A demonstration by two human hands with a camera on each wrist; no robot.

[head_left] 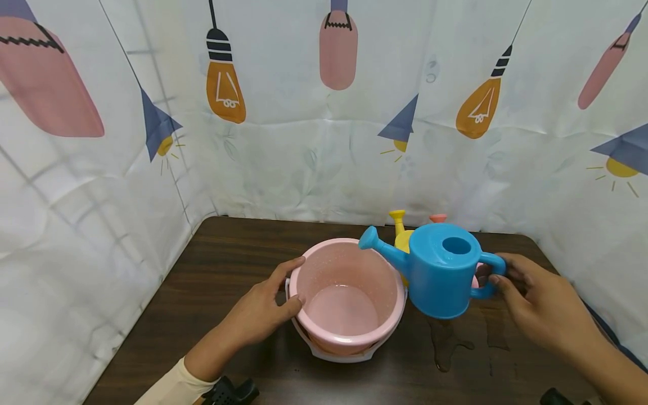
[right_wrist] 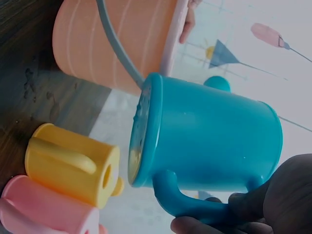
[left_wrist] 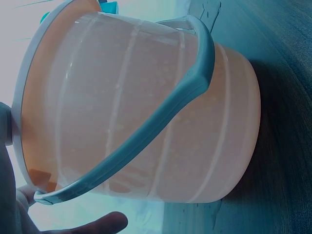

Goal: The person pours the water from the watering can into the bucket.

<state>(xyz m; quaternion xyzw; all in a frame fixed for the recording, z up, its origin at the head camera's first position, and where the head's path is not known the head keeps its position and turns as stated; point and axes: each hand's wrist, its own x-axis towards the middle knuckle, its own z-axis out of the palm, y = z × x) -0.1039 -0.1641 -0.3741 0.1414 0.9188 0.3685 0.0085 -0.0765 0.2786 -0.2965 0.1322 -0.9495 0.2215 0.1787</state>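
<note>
A pink bucket [head_left: 349,337] with a pale handle [left_wrist: 146,131] stands on the table, and a little clear liquid seems to lie at its bottom. My left hand [head_left: 260,309] grips the bucket's left rim. My right hand [head_left: 541,298] holds a blue watering can [head_left: 440,275] by its looped handle. The can is nearly upright, lifted off the table, its spout [head_left: 387,248] pointing left over the bucket's right rim. In the right wrist view, drops cling to the can's underside.
Behind the blue can stand a yellow watering can [right_wrist: 73,163] and a pink watering can [right_wrist: 48,207], mostly hidden in the head view. Wet patches [head_left: 448,343] mark the dark wooden table [head_left: 243,242] at the right. A printed white curtain [head_left: 304,157] hangs behind.
</note>
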